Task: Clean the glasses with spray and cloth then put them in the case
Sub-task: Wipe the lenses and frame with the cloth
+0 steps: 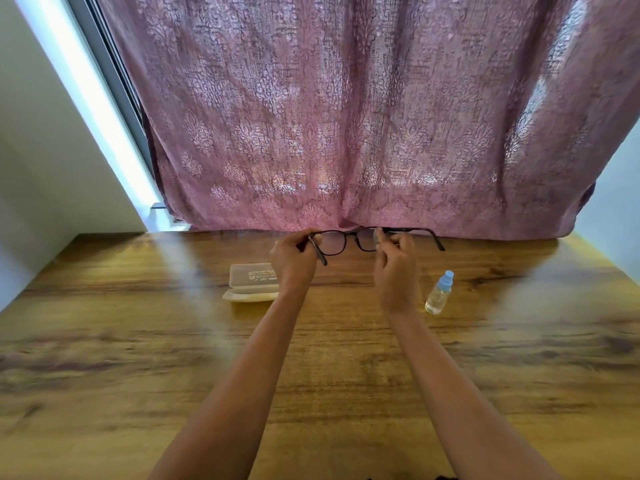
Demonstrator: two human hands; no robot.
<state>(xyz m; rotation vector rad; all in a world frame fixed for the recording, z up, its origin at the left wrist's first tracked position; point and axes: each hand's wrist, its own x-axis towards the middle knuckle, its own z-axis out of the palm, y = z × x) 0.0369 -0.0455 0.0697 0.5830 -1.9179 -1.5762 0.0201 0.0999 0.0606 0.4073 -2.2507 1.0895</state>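
In the head view there are two bare hands and one pair of glasses (349, 241), dark-framed, held in the air over the far edge of the wooden table (138, 341), in front of one pink patterned curtain (346, 116). The left hand (294, 261) has its fingers curled around the left end of the frame, near the hinge. The right hand (396, 268) has its fingers curled and pinches the right lens rim; whether a cloth is between these fingers, I cannot tell. Both temples of the glasses are unfolded. On the table lies one translucent case (254, 282), open, partly hidden behind the left wrist. One small clear spray bottle (440, 292) with a blue cap stands just beside the right wrist, on its right side.
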